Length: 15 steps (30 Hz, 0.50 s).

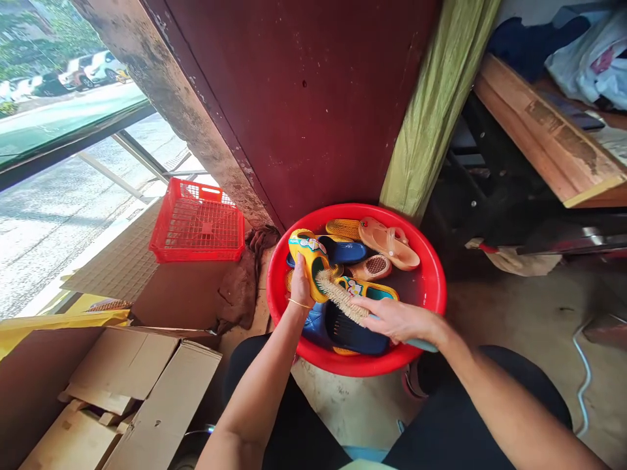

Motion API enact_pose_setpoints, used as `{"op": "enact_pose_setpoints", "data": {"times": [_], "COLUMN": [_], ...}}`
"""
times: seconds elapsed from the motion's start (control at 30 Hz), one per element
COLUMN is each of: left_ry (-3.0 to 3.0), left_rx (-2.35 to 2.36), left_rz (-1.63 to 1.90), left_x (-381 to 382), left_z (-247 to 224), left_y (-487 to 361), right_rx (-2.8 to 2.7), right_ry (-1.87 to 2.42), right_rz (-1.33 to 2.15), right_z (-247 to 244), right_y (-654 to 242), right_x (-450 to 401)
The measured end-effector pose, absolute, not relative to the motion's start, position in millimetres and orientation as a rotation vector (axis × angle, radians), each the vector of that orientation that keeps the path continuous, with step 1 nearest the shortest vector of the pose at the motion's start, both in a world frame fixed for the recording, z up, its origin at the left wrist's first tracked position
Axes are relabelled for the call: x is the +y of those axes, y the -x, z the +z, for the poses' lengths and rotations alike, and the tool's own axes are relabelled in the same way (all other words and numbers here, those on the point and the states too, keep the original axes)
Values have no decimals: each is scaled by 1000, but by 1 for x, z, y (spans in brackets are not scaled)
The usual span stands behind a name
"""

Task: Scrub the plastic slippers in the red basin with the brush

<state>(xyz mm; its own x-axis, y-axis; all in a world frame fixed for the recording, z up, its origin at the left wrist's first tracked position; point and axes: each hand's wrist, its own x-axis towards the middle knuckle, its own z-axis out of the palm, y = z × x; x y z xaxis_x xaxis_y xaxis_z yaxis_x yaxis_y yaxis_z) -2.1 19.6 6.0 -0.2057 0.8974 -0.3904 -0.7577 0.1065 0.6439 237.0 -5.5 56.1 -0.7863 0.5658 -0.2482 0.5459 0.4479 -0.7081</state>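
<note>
My left hand (302,282) is closed round a yellow slipper (304,241) with a cartoon figure on its upper, held above the left side of a red basin (435,277). In my right hand (399,318) is a scrubbing brush (337,295) with pale bristles and a blue-green handle. Its bristle tip touches the slipper near the foot opening. Below, in the basin, lie another yellow slipper (385,291), a dark blue slipper (355,329), a beige sandal (392,243) and several more shoes, with dark water at the right.
A red plastic crate (203,222) stands left of the basin near a brown cloth (240,294). Cardboard boxes (161,391) fill the lower left. Behind the basin rise a dark red door panel (304,130) and a green curtain (426,130). A wooden-edged table (543,124) is at right.
</note>
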Motion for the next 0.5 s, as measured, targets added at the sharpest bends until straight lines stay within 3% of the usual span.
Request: {"op": "enact_pose_setpoints", "data": {"times": [0.1,0.17,0.27,0.4,0.5], "left_ry": [-288,-325,-360,-398,-359], "left_rx": [1010,1039,980,919,935], "left_rz": [1500,1407,1264,1219,1238], "left_x": [19,16,10,4,5], "left_z": [6,6,7,6,6], "left_y": [0,-3,-8,-9,-1], "right_rx": [-2329,-2111,-2003,-2308,-2463], "right_ry": [1205,1215,1176,1162,1258], "right_rz": [1581,1528,1202,640,494], "right_z": [66,68,61,45,34], "right_y": [-259,-263,-248,-228,-240], "right_x": [6,15,23,32,41]}}
